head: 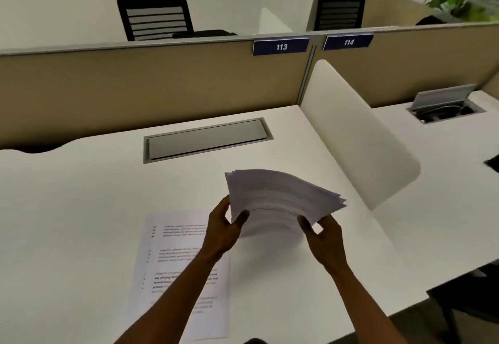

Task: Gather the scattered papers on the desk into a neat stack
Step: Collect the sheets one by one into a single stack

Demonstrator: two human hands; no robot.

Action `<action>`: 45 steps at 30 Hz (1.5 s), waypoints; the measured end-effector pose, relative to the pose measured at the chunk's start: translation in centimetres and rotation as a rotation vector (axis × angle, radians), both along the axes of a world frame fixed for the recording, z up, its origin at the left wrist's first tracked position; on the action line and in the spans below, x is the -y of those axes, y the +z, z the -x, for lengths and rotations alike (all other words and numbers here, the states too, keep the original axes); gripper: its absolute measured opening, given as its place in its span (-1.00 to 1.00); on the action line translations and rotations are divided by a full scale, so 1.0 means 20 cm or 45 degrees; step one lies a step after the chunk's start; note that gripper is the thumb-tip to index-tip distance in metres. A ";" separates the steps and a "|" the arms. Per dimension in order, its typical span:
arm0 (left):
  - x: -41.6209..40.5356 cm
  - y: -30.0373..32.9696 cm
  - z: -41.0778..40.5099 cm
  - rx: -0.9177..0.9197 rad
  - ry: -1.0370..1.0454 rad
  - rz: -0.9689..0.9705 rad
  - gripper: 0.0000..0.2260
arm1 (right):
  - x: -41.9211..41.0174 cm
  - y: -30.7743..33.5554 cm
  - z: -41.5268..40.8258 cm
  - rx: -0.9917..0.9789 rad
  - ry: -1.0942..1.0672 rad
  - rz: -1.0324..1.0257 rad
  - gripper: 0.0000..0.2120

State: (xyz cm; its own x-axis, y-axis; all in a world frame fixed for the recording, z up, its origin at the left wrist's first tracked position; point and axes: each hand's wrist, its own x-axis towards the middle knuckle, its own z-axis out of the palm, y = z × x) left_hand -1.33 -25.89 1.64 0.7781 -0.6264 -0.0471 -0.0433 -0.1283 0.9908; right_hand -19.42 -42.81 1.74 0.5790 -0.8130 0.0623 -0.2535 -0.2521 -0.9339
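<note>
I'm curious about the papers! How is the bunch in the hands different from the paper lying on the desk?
The bunch of papers is many sheets, lifted and curved; the single sheet lies flat on the desk. The left hand and right hand grip the bunch; nothing grips the single sheet. The bunch's edges are fanned unevenly. Both are white with printed text.

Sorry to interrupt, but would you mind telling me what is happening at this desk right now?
A person is gathering papers at a white desk. Both hands hold a bundle of sheets lifted above the desk: the left hand grips its near left corner and the right hand its near right edge. The bundle is not squared yet; its far edges fan out unevenly. One printed sheet lies flat on the desk below the left forearm, not yet picked up.
</note>
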 end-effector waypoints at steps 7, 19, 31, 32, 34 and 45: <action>-0.01 -0.01 0.02 0.419 0.066 0.029 -0.80 | -0.02 -0.04 0.04 -0.014 -0.071 0.492 -0.78; -0.34 -0.22 0.07 0.691 -0.148 0.099 -0.73 | -0.10 -0.21 0.26 0.092 0.197 0.540 -0.57; -0.27 -0.02 0.13 0.871 0.009 0.053 -0.36 | -0.08 -0.07 0.26 -0.102 -0.115 0.595 -0.93; -0.26 -0.01 0.14 0.912 0.020 0.034 -0.31 | -0.08 -0.06 0.26 -0.121 -0.149 0.565 -0.89; -0.25 -0.04 0.16 0.973 0.002 -0.020 -0.30 | -0.08 -0.06 0.27 -0.154 -0.152 0.482 -0.87; -0.18 -0.10 0.14 0.673 0.079 -0.191 -0.92 | -0.08 -0.01 0.24 -0.167 -0.018 0.376 -0.92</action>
State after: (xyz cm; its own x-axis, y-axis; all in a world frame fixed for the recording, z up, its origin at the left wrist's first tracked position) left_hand -4.09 -22.22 -0.43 0.7554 -0.5948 0.2748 -0.5176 -0.2844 0.8070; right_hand -24.13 -41.17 1.62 0.5864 -0.7790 0.2221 -0.3724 -0.5027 -0.7802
